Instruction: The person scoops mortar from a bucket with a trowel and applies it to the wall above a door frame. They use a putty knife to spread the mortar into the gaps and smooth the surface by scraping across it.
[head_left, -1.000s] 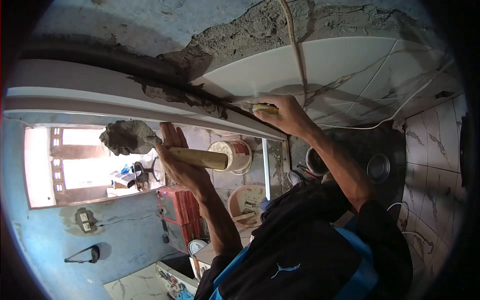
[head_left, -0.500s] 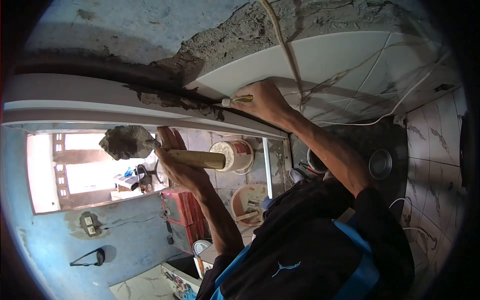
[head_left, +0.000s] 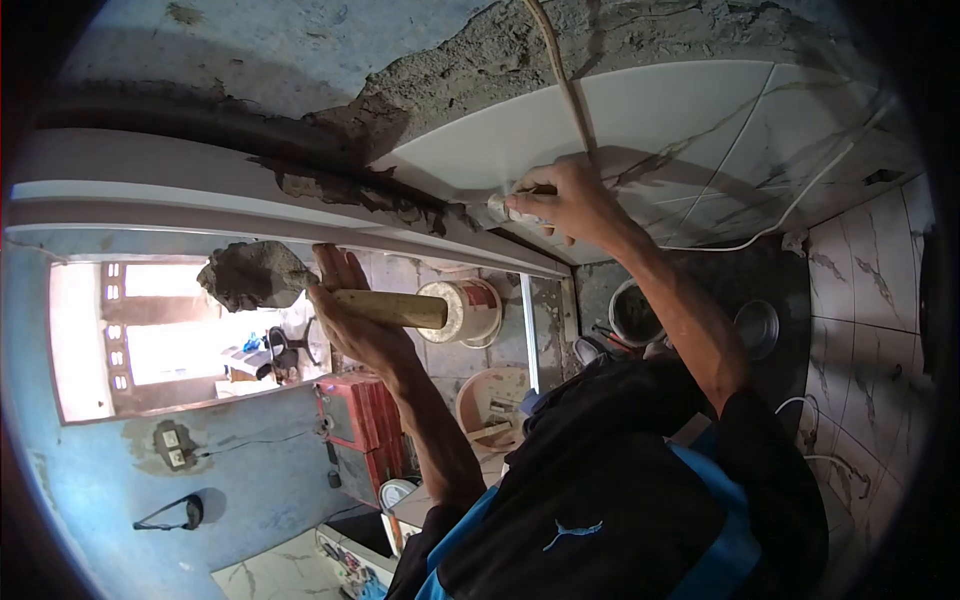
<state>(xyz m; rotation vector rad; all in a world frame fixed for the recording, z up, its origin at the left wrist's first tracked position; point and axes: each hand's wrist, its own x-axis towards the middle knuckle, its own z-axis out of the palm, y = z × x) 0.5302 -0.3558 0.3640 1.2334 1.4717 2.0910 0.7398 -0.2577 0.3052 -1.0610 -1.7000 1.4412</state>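
My left hand [head_left: 365, 325] is closed on a trowel with a thick wooden handle [head_left: 390, 308]. Grey mortar [head_left: 255, 275] is heaped on the trowel's blade, below the pale door frame. My right hand [head_left: 575, 203] grips a small putty knife [head_left: 497, 208], its grey-smeared blade at the gap between the frame [head_left: 170, 205] and the marbled wall tile [head_left: 520, 130]. Dark wet mortar [head_left: 350, 200] is smeared along the frame's edge. Part of the putty knife's handle is hidden by my fingers.
A cable [head_left: 560, 75] hangs across the tiles. Beyond the frame stand a white bucket [head_left: 460, 310], a round basin [head_left: 478, 390] and a red cabinet [head_left: 365, 410]. A dark bowl [head_left: 635, 312] and a metal pan [head_left: 757, 330] are on the floor at right.
My right hand has shifted to the right along the frame with the putty knife, and its blade now shows. My left hand keeps the loaded trowel at almost the same place.
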